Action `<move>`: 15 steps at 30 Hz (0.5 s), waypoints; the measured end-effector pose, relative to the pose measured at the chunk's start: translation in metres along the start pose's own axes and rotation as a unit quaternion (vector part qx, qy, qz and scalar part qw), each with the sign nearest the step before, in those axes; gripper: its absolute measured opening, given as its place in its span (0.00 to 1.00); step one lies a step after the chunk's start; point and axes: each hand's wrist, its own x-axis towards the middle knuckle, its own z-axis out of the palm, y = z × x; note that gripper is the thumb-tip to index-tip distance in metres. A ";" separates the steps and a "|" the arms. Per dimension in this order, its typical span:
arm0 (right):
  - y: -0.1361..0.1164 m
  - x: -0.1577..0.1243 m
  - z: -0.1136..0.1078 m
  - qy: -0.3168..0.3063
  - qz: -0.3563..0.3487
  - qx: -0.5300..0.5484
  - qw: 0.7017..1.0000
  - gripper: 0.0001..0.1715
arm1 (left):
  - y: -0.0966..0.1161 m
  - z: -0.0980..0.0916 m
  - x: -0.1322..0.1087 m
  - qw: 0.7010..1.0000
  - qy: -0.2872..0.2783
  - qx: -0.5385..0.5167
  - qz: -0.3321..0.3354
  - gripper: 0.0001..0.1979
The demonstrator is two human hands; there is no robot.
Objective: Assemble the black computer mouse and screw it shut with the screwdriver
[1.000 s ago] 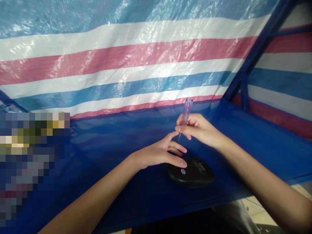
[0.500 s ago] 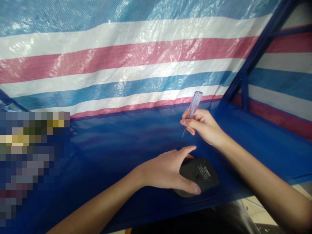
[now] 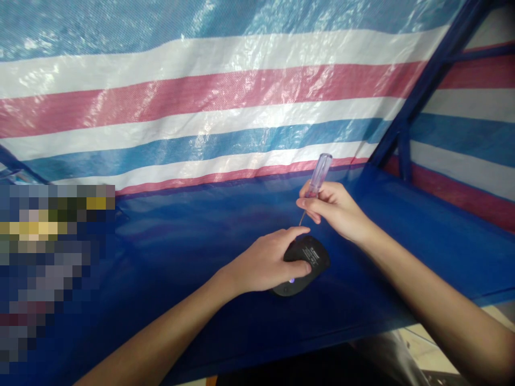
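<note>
My left hand (image 3: 273, 262) grips a black computer mouse (image 3: 316, 256) turned underside up, thumb across its printed label and fingers round the far edge. A small bluish-purple light glows on the underside beside the thumb. In my right hand (image 3: 330, 206) is a screwdriver (image 3: 321, 169) with a clear purple handle, held upright and slightly tilted. Its thin metal shaft points down just beyond the mouse's far edge, close to my left index finger; whether the tip touches anything I cannot tell.
A blue surface (image 3: 193, 225) lies under the hands. Behind it hangs a striped plastic sheet (image 3: 225, 86) in blue, white and red. Dark blue frame bars (image 3: 422, 80) stand at the right. A pixelated patch covers the left side.
My left hand has brought the mouse up and to the left, turning it, and its light now shows. My right hand with the screwdriver has barely moved.
</note>
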 end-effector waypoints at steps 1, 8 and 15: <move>0.000 0.000 0.000 -0.002 -0.001 -0.005 1.000 0.07 | -0.001 -0.001 0.000 1.000 0.013 0.016 -0.005 0.28; 0.000 0.000 -0.001 -0.007 -0.002 -0.017 1.000 0.08 | -0.009 0.003 0.005 0.992 0.103 0.077 0.013 0.21; -0.002 -0.001 0.000 -0.022 0.002 -0.026 0.999 0.08 | -0.021 0.001 0.014 0.985 0.150 0.030 0.075 0.21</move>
